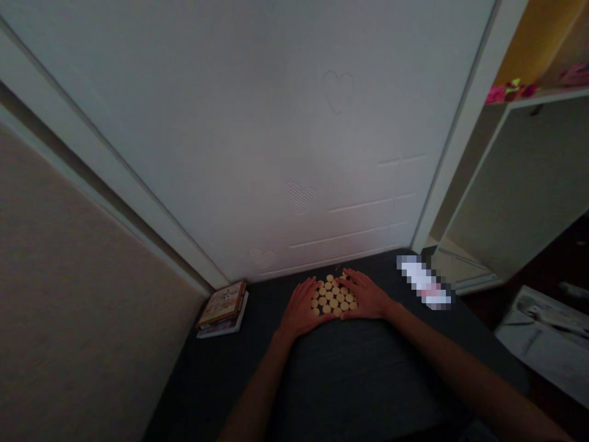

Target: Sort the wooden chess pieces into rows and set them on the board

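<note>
stacked books: far left on dark bench | left hand: fingers spread, cupped along left edge of pale round discs, none gripped | discs: flat, clustered on bench between both hands | right hand: fingers spread, cupping right edge, none gripped, thumbs nearly meeting | pixelated whitish item: bench's far right

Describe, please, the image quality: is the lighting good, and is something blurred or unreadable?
Head view: dim lighting, little detail on the dark table; head view: pale discs between left hand and right hand are distinguishable; head view: whitish item farther right is pixelated beyond recognition.
</note>
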`<state>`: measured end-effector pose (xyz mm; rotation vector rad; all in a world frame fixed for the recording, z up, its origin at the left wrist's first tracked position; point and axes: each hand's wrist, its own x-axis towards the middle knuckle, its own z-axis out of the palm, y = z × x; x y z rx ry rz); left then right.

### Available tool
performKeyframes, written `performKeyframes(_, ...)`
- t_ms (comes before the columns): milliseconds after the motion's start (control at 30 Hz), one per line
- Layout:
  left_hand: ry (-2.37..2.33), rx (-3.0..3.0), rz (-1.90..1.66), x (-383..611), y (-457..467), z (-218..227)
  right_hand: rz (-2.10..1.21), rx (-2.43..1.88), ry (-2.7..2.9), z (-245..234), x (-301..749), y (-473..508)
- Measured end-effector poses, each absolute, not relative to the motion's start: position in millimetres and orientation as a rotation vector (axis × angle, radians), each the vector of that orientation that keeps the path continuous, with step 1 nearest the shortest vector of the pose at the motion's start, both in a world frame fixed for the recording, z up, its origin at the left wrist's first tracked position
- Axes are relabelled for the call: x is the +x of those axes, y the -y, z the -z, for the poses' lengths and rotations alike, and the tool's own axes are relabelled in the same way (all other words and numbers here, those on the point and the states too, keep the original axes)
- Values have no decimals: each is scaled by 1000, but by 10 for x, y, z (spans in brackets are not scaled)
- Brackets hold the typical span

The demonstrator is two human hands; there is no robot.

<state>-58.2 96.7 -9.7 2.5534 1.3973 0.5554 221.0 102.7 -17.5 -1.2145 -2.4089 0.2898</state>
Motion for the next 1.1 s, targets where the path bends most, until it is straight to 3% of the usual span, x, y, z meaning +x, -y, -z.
performKeyframes(1100,-1405,2560,-603,-677,-1024,-11,-265,-1134,2399,87,1905,-1003)
